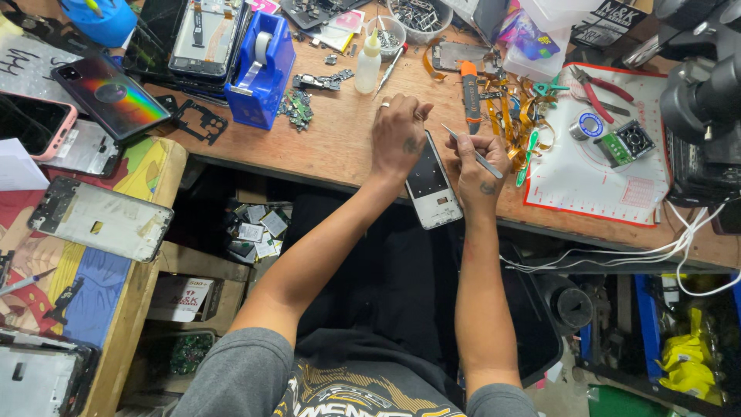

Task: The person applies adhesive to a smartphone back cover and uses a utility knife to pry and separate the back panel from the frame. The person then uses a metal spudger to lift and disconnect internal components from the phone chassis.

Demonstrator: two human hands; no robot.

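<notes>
Left hand (399,139) pressed down on the far end of an opened white phone frame with a dark inner panel (432,184), fingers curled over its top edge and holding it steady. Right hand (480,164) just beside, to the right, fingers pinched shut around slim metal tweezers (471,151), tips angled toward the far left above the frame. Phone frame lying on the near edge of the worn wooden surface (332,143), its near end jutting slightly past that edge, between the two hands.

Just beyond the right hand, an orange-and-black screwdriver handle (469,96) and a tangle of orange flex cables (511,116). Farther right, a white work mat with red border (594,166) carrying a spool of solder wire (589,125) and red-handled pliers (593,91). To the far left of the left hand, a blue tape dispenser (262,69), a small white squeeze bottle (369,66) and loose circuit scraps (296,110). At far left, a phone with an iridescent rainbow back (112,94) and a pink-cased phone (35,122). Lower left, a bare silver phone chassis (100,218) resting on a colourful printed cover.
</notes>
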